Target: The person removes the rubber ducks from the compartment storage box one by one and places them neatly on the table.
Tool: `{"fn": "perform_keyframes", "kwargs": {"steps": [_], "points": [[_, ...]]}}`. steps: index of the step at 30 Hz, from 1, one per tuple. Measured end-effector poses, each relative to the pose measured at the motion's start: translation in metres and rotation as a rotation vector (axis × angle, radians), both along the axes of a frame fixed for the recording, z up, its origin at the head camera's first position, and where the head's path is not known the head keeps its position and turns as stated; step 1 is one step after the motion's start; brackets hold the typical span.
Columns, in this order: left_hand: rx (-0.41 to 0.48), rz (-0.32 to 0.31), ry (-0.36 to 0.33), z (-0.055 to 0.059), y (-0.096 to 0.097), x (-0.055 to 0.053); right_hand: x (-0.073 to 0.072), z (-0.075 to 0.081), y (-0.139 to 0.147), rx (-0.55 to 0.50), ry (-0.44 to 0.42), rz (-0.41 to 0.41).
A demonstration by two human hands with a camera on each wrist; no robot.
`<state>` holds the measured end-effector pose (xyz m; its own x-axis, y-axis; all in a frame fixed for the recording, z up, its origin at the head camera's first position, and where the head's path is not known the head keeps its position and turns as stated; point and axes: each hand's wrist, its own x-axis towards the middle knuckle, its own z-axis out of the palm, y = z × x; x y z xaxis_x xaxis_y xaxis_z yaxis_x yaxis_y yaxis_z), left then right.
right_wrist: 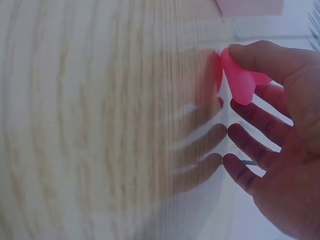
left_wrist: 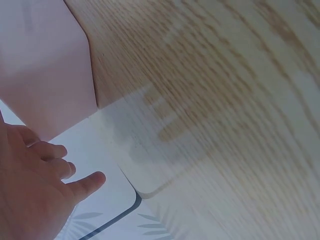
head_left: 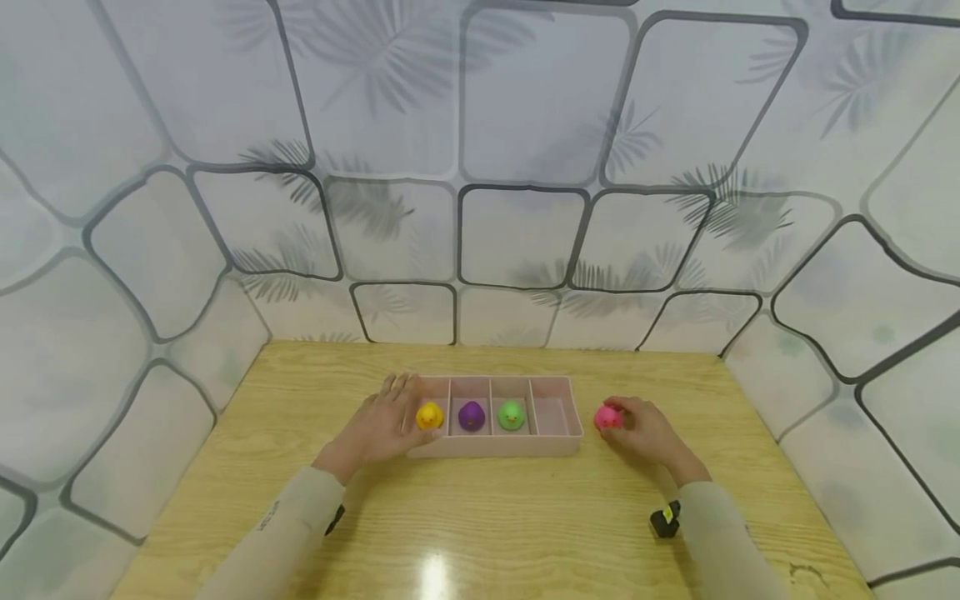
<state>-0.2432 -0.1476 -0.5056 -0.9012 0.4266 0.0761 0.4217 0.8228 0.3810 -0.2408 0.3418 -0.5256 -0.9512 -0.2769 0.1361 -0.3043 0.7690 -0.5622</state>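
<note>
A pale pink box (head_left: 495, 447) with compartments in a row lies on the table. From the left, its compartments hold a yellow toy duck (head_left: 430, 416), a purple toy duck (head_left: 472, 416) and a green toy duck (head_left: 512, 415); the rightmost holds nothing. My left hand (head_left: 381, 419) grips the box's left end, thumb over the front rim beside the yellow duck. To the right of the box, my right hand (head_left: 643, 429) pinches a pink toy duck (right_wrist: 240, 77) between thumb and fingers, right at the tabletop. The other fingers spread loosely in the right wrist view.
The wooden table (head_left: 480, 517) reaches back to a patterned wall covering (head_left: 517, 237) that also encloses both sides. A small black device (head_left: 664, 521) sits at the right wrist. Glare shows near the table's front.
</note>
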Motion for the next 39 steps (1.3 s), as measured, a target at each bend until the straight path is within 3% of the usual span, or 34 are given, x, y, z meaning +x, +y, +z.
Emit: {"fn": "perform_keyframes", "kwargs": {"steps": [13, 21, 27, 39], "points": [[-0.014, 0.003, 0.011, 0.001, 0.001, 0.001, -0.003, -0.008, 0.006, -0.008, 0.028, 0.01], [-0.022, -0.007, 0.026, 0.0, 0.0, 0.0, -0.002, -0.006, 0.004, 0.001, 0.001, 0.0], [-0.019, 0.0, 0.011, 0.001, 0.001, 0.001, 0.0, 0.007, -0.002, -0.006, -0.069, -0.045], [-0.036, -0.009, 0.02, 0.003, 0.0, 0.001, 0.001, 0.048, -0.031, -0.097, 0.034, -0.068]]}}
